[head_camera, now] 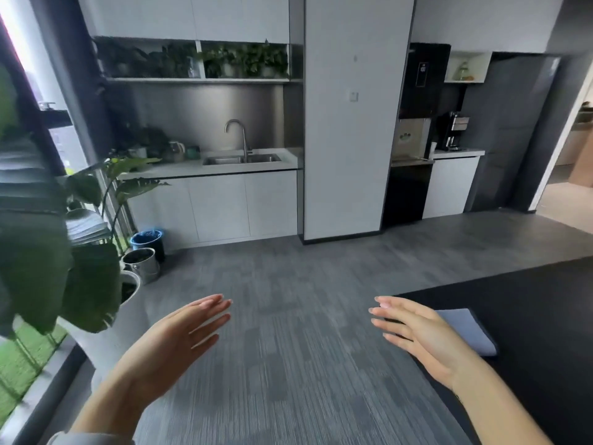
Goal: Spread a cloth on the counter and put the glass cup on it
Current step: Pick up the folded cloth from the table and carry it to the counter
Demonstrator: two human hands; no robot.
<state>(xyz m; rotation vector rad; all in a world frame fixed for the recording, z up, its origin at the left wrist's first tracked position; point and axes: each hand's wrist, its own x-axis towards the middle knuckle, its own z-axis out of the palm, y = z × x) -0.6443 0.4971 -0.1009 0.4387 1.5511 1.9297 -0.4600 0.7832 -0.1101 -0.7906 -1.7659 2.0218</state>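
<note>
A folded grey-blue cloth [471,330] lies on a black counter [539,309] at the lower right, near the counter's left corner. My right hand [417,335] hovers over that corner, fingers stretched and apart, holding nothing, and it covers the cloth's left part. My left hand [179,338] is held out over the grey carpet to the left, open and flat, holding nothing. I see no glass cup near my hands; small items on the far sink counter are too blurred to name.
A white kitchen counter [179,170] with a steel sink [240,159] and tap stands across the room. Large potted plants [86,220], a metal bucket [142,264] and a blue-lined bin [149,240] crowd the left. A white pillar [346,123] stands in the middle, a coffee machine [454,130] beyond.
</note>
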